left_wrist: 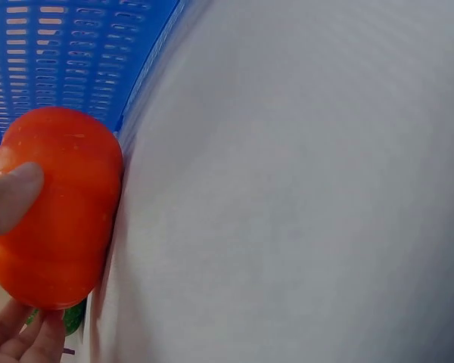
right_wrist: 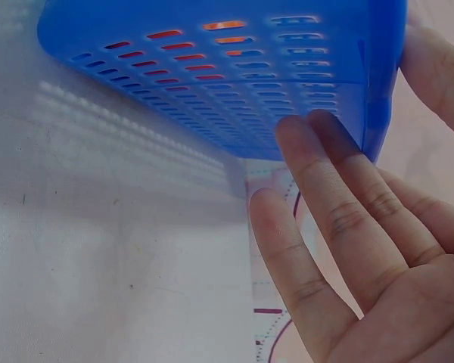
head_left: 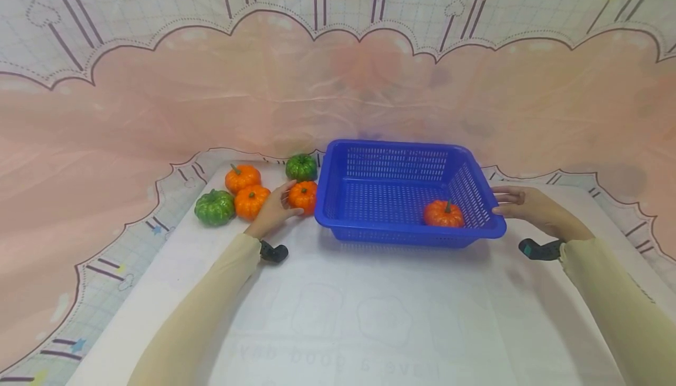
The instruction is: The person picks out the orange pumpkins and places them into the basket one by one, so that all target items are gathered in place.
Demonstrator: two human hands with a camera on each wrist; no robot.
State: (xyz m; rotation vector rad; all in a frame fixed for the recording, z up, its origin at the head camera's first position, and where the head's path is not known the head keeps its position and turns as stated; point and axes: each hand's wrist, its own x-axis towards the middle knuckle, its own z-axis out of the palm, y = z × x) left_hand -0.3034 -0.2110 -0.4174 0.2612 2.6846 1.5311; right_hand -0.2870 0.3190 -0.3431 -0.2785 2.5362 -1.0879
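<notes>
My left hand (head_left: 274, 207) holds an orange toy pumpkin (head_left: 303, 197) between thumb and fingers, right beside the left wall of a blue plastic basket (head_left: 380, 227). In the left wrist view, the thumb lies across this smooth pumpkin (left_wrist: 68, 204) and the fingertips are at its lower edge. At the basket's right end is my right hand (head_left: 533, 207). Its fingers (right_wrist: 348, 204) extend almost straight against the slotted outer wall, with the thumb up by the rim. Inside the basket, near the front right, sits another orange pumpkin (head_left: 443, 214) with a green stem.
Left of the basket stand two more orange pumpkins, one behind (head_left: 243, 178) and one nearer (head_left: 252, 202). A green pumpkin (head_left: 214, 207) is at the far left, another green pumpkin (head_left: 301, 168) behind the held one. A patterned cloth (head_left: 317, 92) hangs behind the white table (head_left: 338, 315).
</notes>
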